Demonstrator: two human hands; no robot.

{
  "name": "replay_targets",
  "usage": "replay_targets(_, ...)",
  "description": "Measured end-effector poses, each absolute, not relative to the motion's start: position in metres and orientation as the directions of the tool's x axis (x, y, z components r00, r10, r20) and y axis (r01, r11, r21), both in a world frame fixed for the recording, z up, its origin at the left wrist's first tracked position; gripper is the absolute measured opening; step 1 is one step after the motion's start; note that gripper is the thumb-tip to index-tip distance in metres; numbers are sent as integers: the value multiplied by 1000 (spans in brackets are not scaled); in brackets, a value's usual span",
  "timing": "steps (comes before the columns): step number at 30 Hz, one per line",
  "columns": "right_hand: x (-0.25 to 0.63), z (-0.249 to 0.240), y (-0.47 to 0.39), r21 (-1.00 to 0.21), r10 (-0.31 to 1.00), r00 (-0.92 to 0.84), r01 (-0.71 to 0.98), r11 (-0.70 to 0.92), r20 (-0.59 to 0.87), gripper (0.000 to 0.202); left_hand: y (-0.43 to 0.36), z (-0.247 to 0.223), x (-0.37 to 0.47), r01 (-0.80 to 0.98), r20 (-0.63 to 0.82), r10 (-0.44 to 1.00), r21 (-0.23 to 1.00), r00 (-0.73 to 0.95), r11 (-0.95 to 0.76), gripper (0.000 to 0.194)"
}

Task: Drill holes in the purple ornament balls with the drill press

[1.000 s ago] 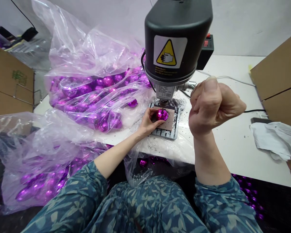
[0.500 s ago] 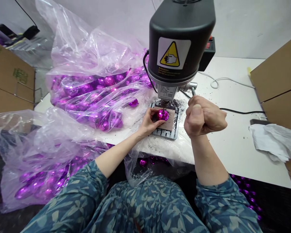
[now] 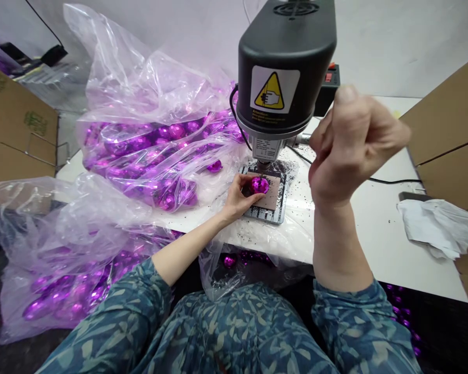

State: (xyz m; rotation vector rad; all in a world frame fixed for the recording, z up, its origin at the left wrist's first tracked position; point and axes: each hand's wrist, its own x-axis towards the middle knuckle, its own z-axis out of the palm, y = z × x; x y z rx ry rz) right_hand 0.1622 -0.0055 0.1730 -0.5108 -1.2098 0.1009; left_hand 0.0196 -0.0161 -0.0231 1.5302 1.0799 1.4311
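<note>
Under the black drill press, a shiny magenta ball rests on a small brown board on the metal base plate. My left hand grips the ball between thumb and fingers from its left side. The chuck sits just above the ball. My right hand is raised beside the machine, closed in a fist around the feed lever, whose grip end is hidden by the fingers. Dark shavings lie scattered around the plate.
Clear plastic bags full of magenta balls cover the table's left side and hang over its front. One loose ball lies beside them. Cardboard boxes stand at both sides. White cloth and cables are at the right.
My right hand has moved up and to the right, closer to the camera. My left hand still holds the ball in nearly the same place.
</note>
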Motion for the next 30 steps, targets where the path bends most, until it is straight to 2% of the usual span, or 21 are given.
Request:
replay_targets(2, 160, 187, -5, -484, 410, 364, 143, 863, 837, 68, -38, -5, 14, 202, 418, 907, 885, 52, -420, 49)
replay_targets(3, 160, 191, -4, -499, 428, 359, 132, 856, 829, 68, -51, 4, 11, 231, 453, 880, 849, 142, -474, 45)
replay_targets(5, 160, 192, -4, -502, 431, 355, 136, 854, 830, 67, -82, 21, 2, 199, 459, 751, 775, 474, -599, 39)
replay_targets(7, 160, 190, -4, -476, 411, 354, 115, 872, 840, 62, -111, 29, -6, 185, 309, 522, 697, 795, -693, 39)
replay_targets(8, 160, 188, -4, -461, 404, 353, 92, 883, 844, 60, -123, 29, -10, 208, 201, 420, 638, 885, -742, 38)
replay_targets(10, 160, 186, -4, -440, 399, 361, 33, 898, 843, 58, -138, 25, -17, 254, 43, 315, 493, 948, -832, 32)
replay_targets(12, 160, 186, -5, -428, 398, 369, -1, 904, 840, 57, -140, 18, -24, 251, 39, 300, 449, 953, -857, 26)
replay_targets(14, 160, 185, -5, -416, 389, 372, -8, 909, 843, 56, -125, 14, -33, 245, 153, 380, 537, 912, -807, 24)
replay_targets(16, 160, 185, -4, -404, 374, 365, 8, 915, 853, 57, -95, 15, -45, 319, 276, 585, 626, 763, -711, 20)
replay_targets(18, 161, 185, -4, -408, 371, 363, 30, 912, 855, 58, -55, 19, -57, 512, 340, 805, 635, 487, -578, 16)
replay_targets(20, 161, 184, -3, -419, 371, 375, 51, 907, 850, 60, -14, 25, -66, 756, 276, 944, 574, 183, -315, 18)
replay_targets(23, 161, 183, -3, -434, 380, 384, 60, 899, 841, 63, 30, 31, -69, 928, 125, 986, 369, -112, 59, 25)
replay_targets(25, 160, 183, -5, -444, 390, 383, 61, 894, 837, 63, 46, 30, -67, 951, 62, 983, 271, -174, 151, 30)
replay_targets(26, 160, 183, -5, -449, 393, 384, 64, 891, 835, 63, 51, 27, -66, 951, 51, 982, 261, -184, 164, 31)
replay_targets(28, 160, 183, -7, -451, 393, 388, 69, 890, 834, 62, 57, 20, -66, 933, 63, 980, 322, -189, 159, 30)
replay_targets(30, 160, 182, -8, -448, 393, 386, 62, 892, 835, 61, 59, 11, -68, 871, 117, 980, 484, -160, 84, 24)
